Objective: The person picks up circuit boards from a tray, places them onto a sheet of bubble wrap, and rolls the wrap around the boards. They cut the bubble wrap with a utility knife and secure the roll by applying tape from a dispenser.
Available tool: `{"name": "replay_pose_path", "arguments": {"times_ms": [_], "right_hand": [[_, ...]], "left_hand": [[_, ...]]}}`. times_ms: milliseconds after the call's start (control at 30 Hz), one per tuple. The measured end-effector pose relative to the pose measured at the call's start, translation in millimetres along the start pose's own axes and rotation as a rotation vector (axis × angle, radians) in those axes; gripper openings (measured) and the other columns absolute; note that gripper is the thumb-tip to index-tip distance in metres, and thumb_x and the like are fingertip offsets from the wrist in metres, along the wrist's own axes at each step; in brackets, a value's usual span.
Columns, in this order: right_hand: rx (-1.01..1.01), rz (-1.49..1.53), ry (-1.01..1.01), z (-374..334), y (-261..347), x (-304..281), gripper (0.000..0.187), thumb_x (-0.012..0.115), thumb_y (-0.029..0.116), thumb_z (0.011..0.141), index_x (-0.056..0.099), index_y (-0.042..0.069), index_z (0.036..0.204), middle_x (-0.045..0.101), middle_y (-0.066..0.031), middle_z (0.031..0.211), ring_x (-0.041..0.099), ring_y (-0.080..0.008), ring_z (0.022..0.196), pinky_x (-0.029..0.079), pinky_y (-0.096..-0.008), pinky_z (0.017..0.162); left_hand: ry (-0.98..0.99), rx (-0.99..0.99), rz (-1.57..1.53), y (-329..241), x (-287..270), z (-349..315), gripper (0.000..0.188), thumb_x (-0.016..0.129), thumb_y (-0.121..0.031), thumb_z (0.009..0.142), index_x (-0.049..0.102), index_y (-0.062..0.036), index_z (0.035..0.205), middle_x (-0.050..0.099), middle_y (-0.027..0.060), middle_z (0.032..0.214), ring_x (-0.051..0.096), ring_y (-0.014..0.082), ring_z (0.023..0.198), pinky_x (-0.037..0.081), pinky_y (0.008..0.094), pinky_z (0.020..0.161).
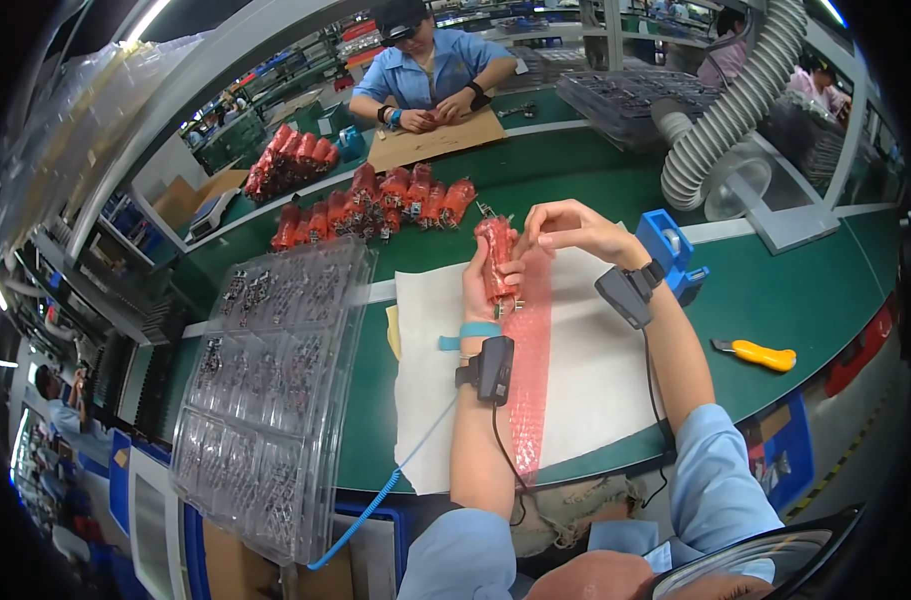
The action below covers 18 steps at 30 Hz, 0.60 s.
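Clasps the red wrapped bundle (496, 258) in the left hand (477, 288), lengthwise away from the body, and poises the right hand (583, 231), grip unclear, just right of the bundle's far end.

Straight ahead of the left hand (485, 280), the heap of red-wrapped bundles (375, 205) bars the way! Left, the compartmented clear tray (337, 410) hems things in, with a blue coiled cord (367, 512) slung near its corner. Right, the blue tape dispenser (667, 250) crowds the right wrist, but past the yellow-handled utility knife (763, 355) the green benchtop (825, 285) opens wide. Another gap runs between heap and ribbed hose (720, 125).
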State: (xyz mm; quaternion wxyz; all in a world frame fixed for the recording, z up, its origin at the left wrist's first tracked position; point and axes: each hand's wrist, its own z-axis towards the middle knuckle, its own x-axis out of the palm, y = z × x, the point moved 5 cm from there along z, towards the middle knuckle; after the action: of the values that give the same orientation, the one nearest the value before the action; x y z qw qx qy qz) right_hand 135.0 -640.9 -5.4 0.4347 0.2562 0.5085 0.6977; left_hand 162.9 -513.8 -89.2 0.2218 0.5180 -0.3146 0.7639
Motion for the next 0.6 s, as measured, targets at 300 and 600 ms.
{"name": "replay_pose_path", "arguments": {"times_ms": [300, 600], "right_hand": [[0.169, -0.054, -0.002, 2.5, -17.7, 2.9, 0.015, 0.070, 0.018, 0.086, 0.068, 0.004, 0.092, 0.049, 0.0092, 0.060, 0.035, -0.0012, 0.054, 0.029, -0.0206, 0.053], [0.048, -0.171, 0.080, 10.3, -29.6, 10.1, 0.011, 0.072, 0.014, 0.085, 0.070, 0.005, 0.091, 0.042, 0.0099, 0.059, 0.033, -0.0021, 0.055, 0.028, -0.0210, 0.055]], "left_hand": [[0.053, -0.228, -0.280, -3.0, 1.0, -7.4, 0.047, 0.051, -0.041, 0.097, 0.049, -0.0018, 0.123, 0.060, 0.0137, 0.103, 0.048, 0.0044, 0.054, 0.041, 0.0170, 0.045], [0.063, -0.217, -0.292, -7.6, -1.3, -9.2, 0.048, 0.051, -0.043, 0.096, 0.050, -0.0016, 0.121, 0.059, 0.0107, 0.090, 0.049, 0.0044, 0.053, 0.040, 0.0169, 0.044]]}}
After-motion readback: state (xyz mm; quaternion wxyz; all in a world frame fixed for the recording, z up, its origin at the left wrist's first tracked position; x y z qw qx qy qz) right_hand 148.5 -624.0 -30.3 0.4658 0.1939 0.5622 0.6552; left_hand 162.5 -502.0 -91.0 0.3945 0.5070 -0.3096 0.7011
